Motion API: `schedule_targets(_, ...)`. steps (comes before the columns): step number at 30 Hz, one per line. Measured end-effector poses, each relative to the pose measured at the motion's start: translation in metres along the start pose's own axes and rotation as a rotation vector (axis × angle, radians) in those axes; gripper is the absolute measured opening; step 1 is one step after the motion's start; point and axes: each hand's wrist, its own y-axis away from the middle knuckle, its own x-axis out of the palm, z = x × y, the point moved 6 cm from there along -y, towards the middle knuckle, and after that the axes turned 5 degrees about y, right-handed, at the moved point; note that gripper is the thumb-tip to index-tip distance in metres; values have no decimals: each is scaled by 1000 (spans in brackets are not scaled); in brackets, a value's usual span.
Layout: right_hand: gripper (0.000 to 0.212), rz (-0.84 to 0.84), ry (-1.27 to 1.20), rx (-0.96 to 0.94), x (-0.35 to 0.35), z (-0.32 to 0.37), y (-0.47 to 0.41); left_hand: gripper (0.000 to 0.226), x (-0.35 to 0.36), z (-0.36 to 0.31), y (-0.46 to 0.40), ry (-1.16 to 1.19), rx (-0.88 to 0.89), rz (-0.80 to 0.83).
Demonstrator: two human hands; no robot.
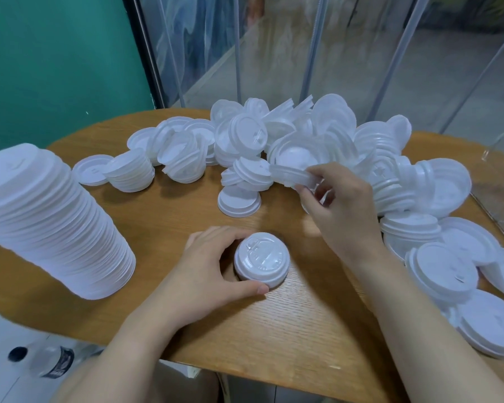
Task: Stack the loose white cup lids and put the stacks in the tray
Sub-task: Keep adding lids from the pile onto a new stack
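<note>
A short stack of white lids (262, 259) stands on the wooden table (297, 321) near its front edge. My left hand (213, 266) curls round that stack from the left. My right hand (336, 199) is raised over the middle of the table and pinches one white lid (291, 174) by its rim, tilted. A large heap of loose white lids (317, 141) spreads across the back and right of the table. A tall leaning stack of lids (53, 225) stands at the left. No tray is clearly in view.
A single lid (239, 200) lies flat in front of the heap. More loose lids (460, 269) crowd the right edge. A teal wall (56, 59) and clear plastic curtain strips (332, 48) are behind. A bottle (50, 362) lies below the table's left edge.
</note>
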Motion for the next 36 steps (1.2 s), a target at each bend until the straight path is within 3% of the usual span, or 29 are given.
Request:
schedule_targets(5,2,96,-444,223,-19,12,29,66,0,2,1,-2,6,-15)
schedule_targets(9,10,270,-456,305,-18,8,60,71,2,-1,-2,-16,17,5)
schedule_targets(14,15,366,-410,397,-7,3,66,68,6,-4,-3,13,33,10)
schedule_targets(20,21,557,-275,381,8,9,70,75,7,-4,-3,17,29,9)
schedule_targets(25,23,550,-196,350,13,11,70,81,7,-3,-3,-7,-1,5)
schedule_targets(29,28,532,-88,342,16,7,68,108,8,5,-2,16,-71,19)
schedule_targets(33,26,498,-59,338,16,5,65,82,7,-1,-2,42,0,31)
schedule_targets(36,25,277,62,211,4,-2,52,71,5,-4,-2,40,30,19)
